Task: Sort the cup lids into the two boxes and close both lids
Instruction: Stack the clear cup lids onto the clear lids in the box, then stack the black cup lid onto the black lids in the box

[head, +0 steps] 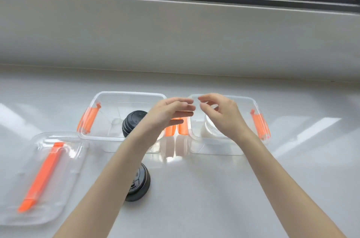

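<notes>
Two clear boxes with orange latches stand side by side: the left box (124, 94) holds a stack of black cup lids (132, 120), and the right box (245, 99) holds clear cup lids (208, 130). Another stack of black lids (141, 183) sits on the table in front, partly under my left forearm. My left hand (165, 113) and my right hand (222, 116) hover close together above the gap between the boxes. Their fingers are apart and I see nothing in them. A clear box lid (64, 152) with an orange handle lies flat at the left.
The glossy white table (214, 198) runs back to a low grey wall (175, 33) under a window. Orange latches (176, 130) of both boxes meet in the middle between them. I see only one box lid.
</notes>
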The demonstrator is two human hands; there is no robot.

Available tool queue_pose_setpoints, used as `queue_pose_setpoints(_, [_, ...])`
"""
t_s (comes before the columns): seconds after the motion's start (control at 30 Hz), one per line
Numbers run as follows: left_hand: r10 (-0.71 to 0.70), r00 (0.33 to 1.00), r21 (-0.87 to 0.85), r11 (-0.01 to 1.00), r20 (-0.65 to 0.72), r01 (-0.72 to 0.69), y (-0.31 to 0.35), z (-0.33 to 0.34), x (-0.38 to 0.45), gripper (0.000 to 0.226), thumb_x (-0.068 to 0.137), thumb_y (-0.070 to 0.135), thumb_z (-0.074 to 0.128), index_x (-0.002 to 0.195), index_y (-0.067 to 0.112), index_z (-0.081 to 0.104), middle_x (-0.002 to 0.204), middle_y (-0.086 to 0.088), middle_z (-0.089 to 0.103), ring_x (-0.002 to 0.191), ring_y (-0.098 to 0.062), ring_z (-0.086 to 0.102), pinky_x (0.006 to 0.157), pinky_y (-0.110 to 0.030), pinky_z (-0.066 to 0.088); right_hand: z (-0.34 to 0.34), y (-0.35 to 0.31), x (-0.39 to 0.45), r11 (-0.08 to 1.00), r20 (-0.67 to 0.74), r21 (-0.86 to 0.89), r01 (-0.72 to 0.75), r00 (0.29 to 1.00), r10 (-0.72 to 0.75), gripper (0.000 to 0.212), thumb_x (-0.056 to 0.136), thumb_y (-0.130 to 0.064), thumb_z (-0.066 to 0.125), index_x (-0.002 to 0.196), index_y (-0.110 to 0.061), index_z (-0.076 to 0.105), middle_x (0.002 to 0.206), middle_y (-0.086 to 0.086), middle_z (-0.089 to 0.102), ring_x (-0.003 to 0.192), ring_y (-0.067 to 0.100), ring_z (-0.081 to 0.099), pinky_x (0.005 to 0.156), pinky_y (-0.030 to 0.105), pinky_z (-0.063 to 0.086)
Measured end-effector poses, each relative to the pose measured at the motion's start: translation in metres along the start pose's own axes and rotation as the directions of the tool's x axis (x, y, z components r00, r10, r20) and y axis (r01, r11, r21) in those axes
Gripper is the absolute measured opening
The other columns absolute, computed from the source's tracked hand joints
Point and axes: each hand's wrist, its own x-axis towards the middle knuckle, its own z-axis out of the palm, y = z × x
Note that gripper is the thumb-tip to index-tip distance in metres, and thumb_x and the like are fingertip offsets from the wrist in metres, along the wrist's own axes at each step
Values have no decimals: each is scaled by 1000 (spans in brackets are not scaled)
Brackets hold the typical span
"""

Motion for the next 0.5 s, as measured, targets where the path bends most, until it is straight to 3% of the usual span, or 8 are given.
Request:
queue_pose_setpoints(0.07, [-4,1000,3,1000,-6,4,-7,-23,-22,24,91,18,45,101,20,66,104,-2,72,99,-14,68,88,-26,50,14,-20,-11,989,58,147,0,998,-8,17,87,-18,55,100,-22,66,95,-6,68,88,9,61,74,16,46])
queue_pose_setpoints(0.23, [-76,986,31,996,-149,81,-42,-77,-63,22,90,14,47,97,17,68,106,-4,71,97,-13,67,90,-27,48,63,-41,-39,921,276,368,-126,961,22,16,86,-10,56,91,-22,66,83,3,70,73,11,65,69,22,51])
queue_pose_setpoints(0.37, [-174,937,61,978,-302,201,-84,-105,-86,19,87,12,54,102,17,65,110,-4,66,104,-15,58,88,-27,45,112,-32,-60,903,448,262,-341,872,199,13,87,-18,56,98,-19,63,92,3,65,82,15,60,69,29,50])
queue_pose_setpoints(0.5, [-286,873,76,937,-396,341,-120,-110,-95,38,85,16,57,122,11,54,119,-3,57,109,-15,51,97,-33,41,149,-19,-78,831,493,159,-533,772,400,33,86,-33,55,114,-15,56,114,3,60,98,17,56,76,28,46])
